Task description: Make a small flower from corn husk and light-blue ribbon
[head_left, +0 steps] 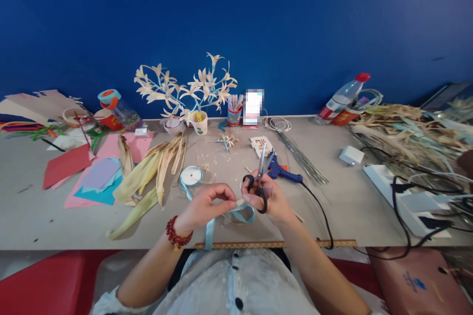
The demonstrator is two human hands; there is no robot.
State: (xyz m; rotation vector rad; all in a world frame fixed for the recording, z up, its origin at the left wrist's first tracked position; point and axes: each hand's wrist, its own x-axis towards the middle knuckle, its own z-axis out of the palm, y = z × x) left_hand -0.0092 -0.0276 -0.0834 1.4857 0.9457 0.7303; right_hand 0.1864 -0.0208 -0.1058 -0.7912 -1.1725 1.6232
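Loosely, blue ribbon (210, 234) curls near metal-bladed scissors (260, 175).

The ribbon spool (191, 175) lies between corn husks (161, 167) and glue gun (288, 174).

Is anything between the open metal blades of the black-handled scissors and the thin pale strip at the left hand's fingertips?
Yes, the right hand itself: its fingers and the black handles lie between blades and strip, and the blades point away toward the blue wall. No other object visibly stands between.
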